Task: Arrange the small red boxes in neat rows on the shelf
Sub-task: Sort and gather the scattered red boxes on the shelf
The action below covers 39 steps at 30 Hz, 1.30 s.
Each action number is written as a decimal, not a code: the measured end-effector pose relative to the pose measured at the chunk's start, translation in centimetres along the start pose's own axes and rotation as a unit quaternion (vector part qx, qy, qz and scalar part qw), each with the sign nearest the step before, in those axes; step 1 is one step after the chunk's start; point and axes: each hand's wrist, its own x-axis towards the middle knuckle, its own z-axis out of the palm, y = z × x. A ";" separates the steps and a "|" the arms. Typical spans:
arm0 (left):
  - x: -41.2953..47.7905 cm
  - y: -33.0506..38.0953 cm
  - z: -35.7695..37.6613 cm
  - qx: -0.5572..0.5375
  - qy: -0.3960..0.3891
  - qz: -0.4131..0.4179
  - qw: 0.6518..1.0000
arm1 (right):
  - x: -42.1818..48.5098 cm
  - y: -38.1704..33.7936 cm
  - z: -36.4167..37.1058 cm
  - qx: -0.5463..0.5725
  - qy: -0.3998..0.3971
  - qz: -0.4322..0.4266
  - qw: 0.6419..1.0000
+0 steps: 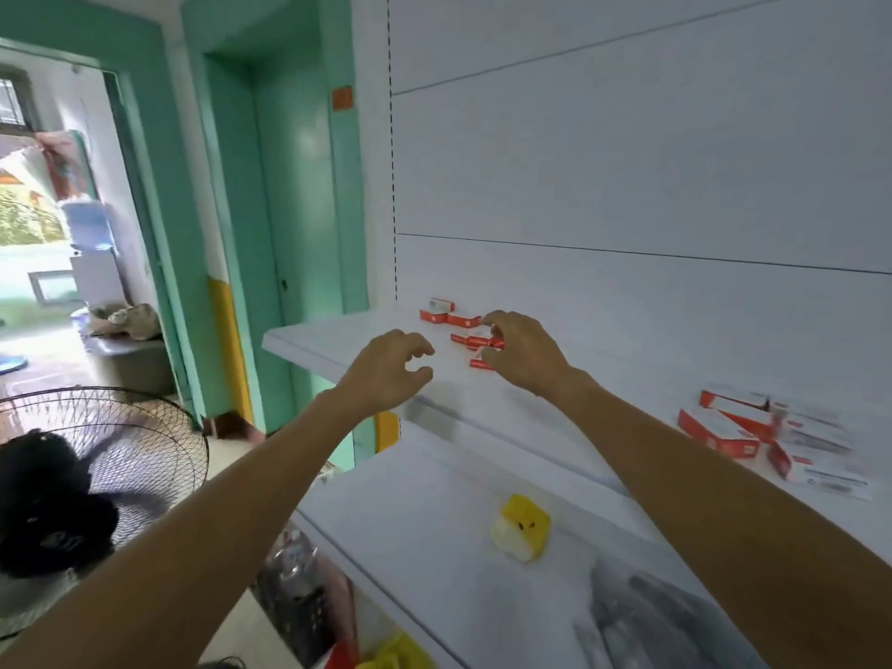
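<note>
At frame centre, the right hand (523, 352) pinched a small red box (487, 341) on the shelf (338, 340), while the left hand (386, 371) hovered with a wide, empty grip.

Several small boxes (451, 320) are being kept near the back wall on the upper shelf (313, 338), with the right hand (523, 352) over them and the left hand (386, 371) just to their left. Larger boxes (724, 427) are lying farther right on that shelf, while a small object (521, 528) is sitting on the lower shelf (410, 548).
</note>
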 end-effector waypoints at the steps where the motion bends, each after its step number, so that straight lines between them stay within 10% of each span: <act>1: 0.3 -1.2 -0.1 -0.002 -0.004 0.002 1.000 | 0.7 -0.4 0.9 -0.001 -0.001 0.005 1.000; 39: 32.8 -24.3 10.9 -0.125 -0.131 0.154 0.971 | 29.3 7.6 13.5 -0.132 0.026 0.190 0.973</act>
